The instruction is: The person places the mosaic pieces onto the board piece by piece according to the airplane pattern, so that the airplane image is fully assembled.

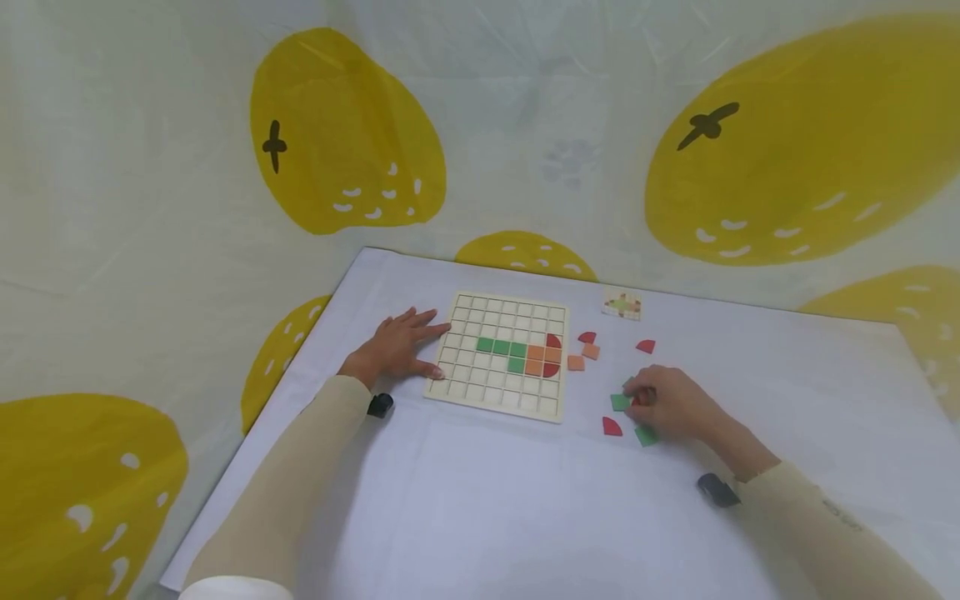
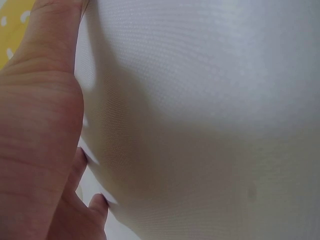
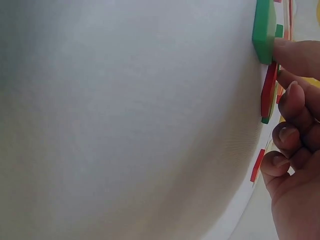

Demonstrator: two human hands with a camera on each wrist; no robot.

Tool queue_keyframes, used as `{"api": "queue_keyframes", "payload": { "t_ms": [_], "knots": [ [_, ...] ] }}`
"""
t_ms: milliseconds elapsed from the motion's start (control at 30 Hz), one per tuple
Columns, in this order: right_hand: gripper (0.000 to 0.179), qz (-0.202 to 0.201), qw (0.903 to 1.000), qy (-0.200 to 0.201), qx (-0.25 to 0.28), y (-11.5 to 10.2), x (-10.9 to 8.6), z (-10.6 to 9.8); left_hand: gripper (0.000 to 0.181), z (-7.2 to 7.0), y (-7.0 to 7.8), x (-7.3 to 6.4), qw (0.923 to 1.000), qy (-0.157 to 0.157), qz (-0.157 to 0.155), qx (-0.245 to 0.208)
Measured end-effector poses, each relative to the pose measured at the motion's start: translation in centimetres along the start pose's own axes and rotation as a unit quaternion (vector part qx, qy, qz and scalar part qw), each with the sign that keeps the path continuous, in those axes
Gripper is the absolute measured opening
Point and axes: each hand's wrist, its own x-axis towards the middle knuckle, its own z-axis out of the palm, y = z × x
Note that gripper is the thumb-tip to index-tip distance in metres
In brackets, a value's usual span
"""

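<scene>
A cream grid board (image 1: 457,390) lies on the table. Green squares (image 1: 502,347), orange squares (image 1: 535,353) and two red quarter-circle pieces (image 1: 553,341) sit in its cells. My left hand (image 1: 393,346) is spread at the board's left side, its thumb and index finger over the edge. To the right of the board, my right hand (image 1: 671,404) has its thumb and index finger at a red piece (image 3: 269,92), pinching it low over the cloth. Its full outline is hidden by the fingers. Beside these fingertips lie loose green squares (image 1: 620,402), one partly covered by the hand.
Loose red quarter-circles (image 1: 612,427) and orange squares (image 1: 576,363) lie between the board and my right hand. A small picture card (image 1: 622,304) rests near the far table edge. Behind hangs a sheet (image 1: 510,125) printed with yellow fruit shapes.
</scene>
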Motion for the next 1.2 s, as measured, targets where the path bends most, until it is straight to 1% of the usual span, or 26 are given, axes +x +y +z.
{"api": "queue_keyframes", "payload": {
  "t_ms": [233, 433, 633, 800, 1067, 1200],
  "knots": [
    [0.033, -0.019, 0.9997, 0.012, -0.007, 0.2, -0.1, 0.2, 0.1, 0.0, 0.1, 0.1, 1.0, -0.004, -0.005, 0.005],
    [0.031, -0.043, 0.9989, 0.018, 0.001, 0.0, -0.3, 0.2, 0.1, 0.0, 0.0, 0.2, 1.0, -0.004, 0.0, 0.006],
    [0.033, -0.044, 0.9988, 0.022, -0.005, -0.4, -0.4, 0.3, 0.1, 0.3, -0.2, 0.3, 0.9999, -0.006, -0.004, 0.011],
    [0.034, -0.052, 0.9982, 0.028, 0.003, -0.8, -0.2, 0.4, 0.1, 0.5, -0.2, 0.4, 1.0, -0.002, -0.003, 0.008],
    [0.034, -0.052, 0.9979, 0.035, 0.018, -1.9, 0.7, 1.0, 0.099, 0.4, -0.4, 0.4, 1.0, 0.003, 0.001, 0.005],
    [0.032, -0.05, 0.9978, 0.037, 0.021, -2.7, 1.0, 1.4, 0.099, 0.6, -0.6, 0.4, 1.0, 0.003, 0.001, 0.004]
  ]
}}
